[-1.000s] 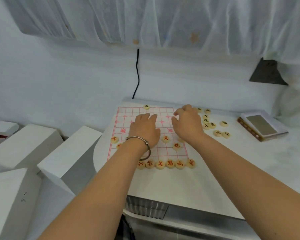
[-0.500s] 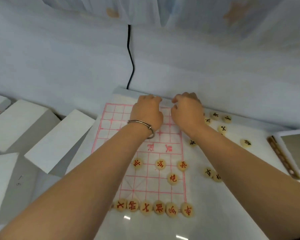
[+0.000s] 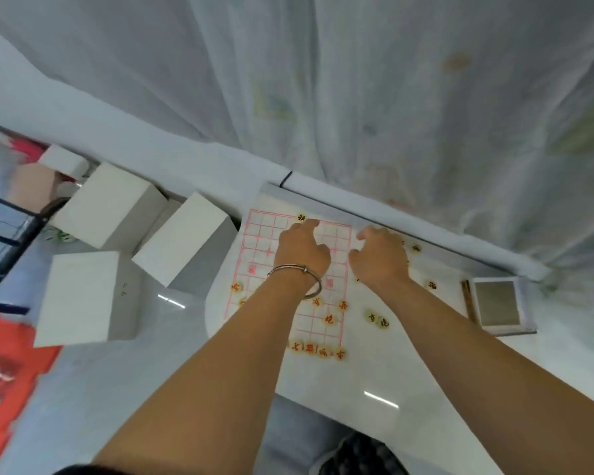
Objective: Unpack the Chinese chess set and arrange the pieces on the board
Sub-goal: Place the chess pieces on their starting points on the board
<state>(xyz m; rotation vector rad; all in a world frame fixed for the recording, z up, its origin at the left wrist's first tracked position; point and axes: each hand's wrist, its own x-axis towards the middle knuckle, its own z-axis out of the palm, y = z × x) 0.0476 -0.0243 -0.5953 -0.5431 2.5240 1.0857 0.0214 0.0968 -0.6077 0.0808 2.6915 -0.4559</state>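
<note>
The paper board (image 3: 254, 241) with a red grid lies on the white table. My left hand (image 3: 302, 248), with a metal bracelet on the wrist, is palm down over the far half, its fingertips beside a black-lettered piece (image 3: 301, 218) on the far edge. Just past the board's right edge, my right hand (image 3: 379, 255) has thumb and fingers curled together; what they hold is hidden. A row of red-lettered pieces (image 3: 318, 351) lines the near edge, with single red pieces (image 3: 329, 319) ahead of it. Loose black-lettered pieces (image 3: 378, 319) lie right of the board.
The set's box (image 3: 498, 306) sits at the right of the table. Three white blocks (image 3: 182, 238) stand left of the table, and a red item (image 3: 0, 365) lies lower left. A white cloth-covered ledge (image 3: 426, 231) and a hanging curtain run behind the board.
Both hands moved from mid-board to the far edge. My left hand now sits by the black piece and my right hand has shifted right, off the grid. The view has tilted.
</note>
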